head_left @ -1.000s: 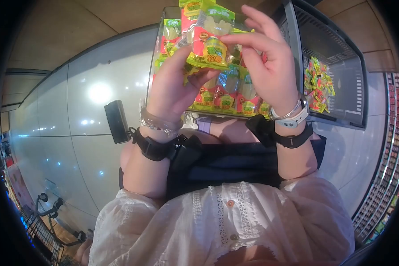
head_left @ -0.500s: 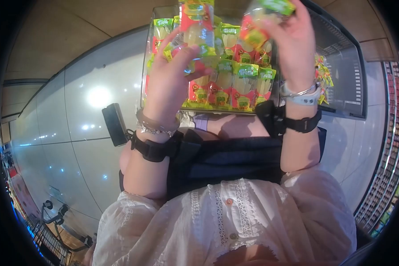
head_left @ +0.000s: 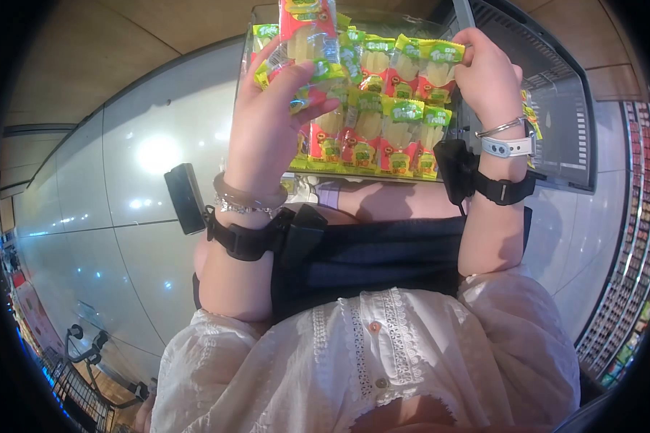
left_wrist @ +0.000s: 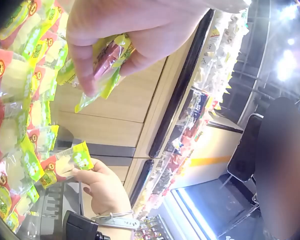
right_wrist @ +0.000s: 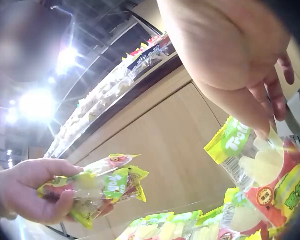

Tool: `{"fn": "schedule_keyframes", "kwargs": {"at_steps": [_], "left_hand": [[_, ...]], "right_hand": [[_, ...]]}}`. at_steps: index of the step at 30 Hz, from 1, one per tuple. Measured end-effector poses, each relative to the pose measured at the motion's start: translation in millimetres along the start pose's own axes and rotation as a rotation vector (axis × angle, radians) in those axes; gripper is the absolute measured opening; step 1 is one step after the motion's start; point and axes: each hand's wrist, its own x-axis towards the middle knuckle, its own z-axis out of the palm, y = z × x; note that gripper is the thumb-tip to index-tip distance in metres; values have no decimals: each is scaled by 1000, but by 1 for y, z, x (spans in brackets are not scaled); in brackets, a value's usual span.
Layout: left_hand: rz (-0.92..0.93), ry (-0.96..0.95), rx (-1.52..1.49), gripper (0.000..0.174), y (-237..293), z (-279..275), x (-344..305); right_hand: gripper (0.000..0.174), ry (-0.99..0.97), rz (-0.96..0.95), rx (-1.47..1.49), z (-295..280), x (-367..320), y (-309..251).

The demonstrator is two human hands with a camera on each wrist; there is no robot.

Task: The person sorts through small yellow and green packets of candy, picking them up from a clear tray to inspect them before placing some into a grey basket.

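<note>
My left hand [head_left: 263, 137] grips a small bundle of gummy candy packets [head_left: 308, 40] over the left part of a clear box [head_left: 372, 176]. In the right wrist view, this bundle [right_wrist: 97, 187] shows more than one packet overlapping between thumb and fingers. At the box's far right corner, my right hand [head_left: 490, 79] pinches the edge of one candy packet [head_left: 439, 63]. That packet [left_wrist: 65, 165] hangs upright, green Trolli end up, beside the back row, as the left wrist view shows. Rows of matching green, yellow and red packets [head_left: 404, 133] stand in the box.
Right of the box stands a dark plastic crate [head_left: 567, 141] with loose packets [head_left: 531, 119] inside. A black oblong object [head_left: 186, 198] lies on the tiled floor to the left. Wooden cabinet fronts [left_wrist: 125, 100] rise behind, with filled shelves [head_left: 632, 238] at far right.
My right hand has taken a packet from beside the left hand's bundle, carried it right, and lowered it to the back row's right end. The left hand keeps the bundle, having shifted slightly left.
</note>
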Motion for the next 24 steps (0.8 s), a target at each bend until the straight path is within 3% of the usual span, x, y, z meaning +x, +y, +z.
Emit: {"fn": "schedule_keyframes", "kwargs": {"at_steps": [2, 6, 8, 9, 11, 12, 14, 15, 17, 18, 20, 24], "left_hand": [[3, -6, 22, 44, 0, 0, 0], [-5, -15, 19, 44, 1, 2, -2], [-126, -74, -17, 46, 4, 1, -4], [-127, -76, -17, 46, 5, 2, -5], [-225, -197, 79, 51, 6, 3, -9], [-227, -200, 81, 51, 6, 4, -9], [-288, -329, 133, 57, 3, 6, -10], [-290, -331, 134, 57, 3, 6, -10], [-273, -358, 173, 59, 3, 8, -11], [-274, -359, 173, 59, 2, 9, -11], [-223, -367, 172, 57, 1, 10, -10], [-221, -374, 219, 53, 2, 9, -11]], "right_hand": [[37, 164, 17, -131, 3, -1, 2], [32, 301, 3, -6, -1, 2, -1], [35, 162, -70, 579, -8, 0, -9], [35, 163, -68, 579, -9, -1, -16], [37, -16, -127, 1234, -12, -6, -33], [37, -14, -124, 1234, -15, -9, -37], [35, -295, -162, 1304, -19, -13, -42], [35, -293, -159, 1304, -24, -13, -40], [33, -369, -69, 1072, -32, -13, -34], [33, -369, -68, 1071, -32, -12, -33], [31, -175, -136, 1141, -32, -11, -29], [34, -324, -152, 1467, -30, -11, -17]]}}
